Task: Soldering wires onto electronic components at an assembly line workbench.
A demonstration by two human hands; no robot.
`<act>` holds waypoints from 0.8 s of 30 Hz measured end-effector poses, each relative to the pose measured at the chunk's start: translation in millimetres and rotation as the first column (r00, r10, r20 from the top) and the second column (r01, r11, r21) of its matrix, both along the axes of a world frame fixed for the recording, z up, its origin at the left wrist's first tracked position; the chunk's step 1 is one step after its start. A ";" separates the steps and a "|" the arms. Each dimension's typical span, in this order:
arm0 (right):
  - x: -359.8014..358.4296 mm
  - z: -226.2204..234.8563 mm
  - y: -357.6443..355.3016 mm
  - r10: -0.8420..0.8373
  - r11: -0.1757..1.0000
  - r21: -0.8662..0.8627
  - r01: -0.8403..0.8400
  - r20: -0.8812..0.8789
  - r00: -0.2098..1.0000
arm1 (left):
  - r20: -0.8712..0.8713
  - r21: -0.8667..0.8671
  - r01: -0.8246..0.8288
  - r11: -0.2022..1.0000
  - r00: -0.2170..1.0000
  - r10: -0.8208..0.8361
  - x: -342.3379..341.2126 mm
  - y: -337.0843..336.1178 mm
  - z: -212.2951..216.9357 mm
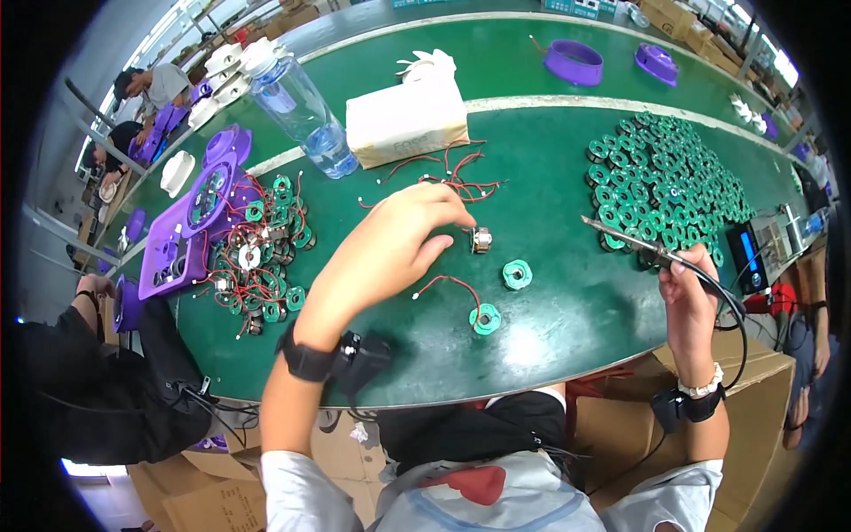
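Note:
My left hand [399,239] is over the middle of the green table, thumb and forefinger apart. Just beyond its fingertips stands a small motor part with a metal side [481,239]; I see no grip on it. To its right lies a green ring-shaped coil part [517,275]. Nearer me is another green coil part [485,319] with a red wire and small white plug. At the right, my right hand [690,297] is closed around a soldering iron [651,250]. Its tip points left, close to a large cluster of green coil parts [674,186].
Wired motor parts [266,257] lie heaped at left beside a purple tray [168,248]. Loose red wires [461,182] are near a white box [403,120] and a clear water bottle [306,115]. A soldering station [752,257] stands far right. Other people sit at left.

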State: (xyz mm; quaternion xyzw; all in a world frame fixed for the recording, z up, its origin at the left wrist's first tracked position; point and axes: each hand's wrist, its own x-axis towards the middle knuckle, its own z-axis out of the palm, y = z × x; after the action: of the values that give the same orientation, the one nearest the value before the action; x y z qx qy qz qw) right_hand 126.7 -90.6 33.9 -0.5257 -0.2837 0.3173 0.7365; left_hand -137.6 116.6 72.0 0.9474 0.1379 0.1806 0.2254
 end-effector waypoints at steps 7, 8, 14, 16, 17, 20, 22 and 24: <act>-1.1 1.0 1.7 0.022 1.000 0.014 -0.022 0.010 1.000 | -0.088 0.149 0.078 0.986 0.994 -0.066 18.1 23.1 -41.5; -3.4 3.3 1.9 0.010 1.000 0.001 -0.010 0.006 1.000 | -0.111 0.143 0.021 0.989 0.994 -0.006 18.0 20.3 -40.2; -0.9 2.5 0.9 -0.002 1.000 -0.026 0.002 0.011 1.000 | 0.065 0.279 -0.108 0.954 0.993 0.094 26.8 -5.8 -41.4; -2.6 3.5 2.3 -0.003 1.000 -0.019 0.003 0.017 1.000 | 0.013 0.287 -0.109 0.952 0.994 0.110 24.1 -11.8 -32.6; -3.0 3.8 2.3 -0.008 1.000 -0.020 0.008 0.014 1.000 | -0.035 0.297 -0.109 0.949 0.992 0.125 23.1 -14.4 -29.8; -4.4 2.3 3.5 -0.009 1.000 -0.019 0.009 0.010 1.000 | -0.109 0.269 -0.128 0.955 0.981 0.162 21.2 -21.1 -31.3; -4.4 3.5 3.0 -0.010 1.000 -0.011 0.010 0.015 1.000 | -0.096 0.128 -0.114 0.985 0.987 0.126 20.4 -24.4 -35.0; -3.9 3.0 1.6 0.019 1.000 -0.022 -0.019 0.025 0.999 | -0.029 -0.015 -0.116 0.993 0.993 0.115 20.8 -29.1 -45.8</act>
State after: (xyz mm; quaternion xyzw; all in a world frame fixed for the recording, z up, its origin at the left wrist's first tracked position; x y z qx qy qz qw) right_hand 122.8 -89.0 37.0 -0.5349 -0.2947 0.3206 0.7241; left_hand -116.9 87.5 26.3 0.9384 0.1971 0.1790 0.2204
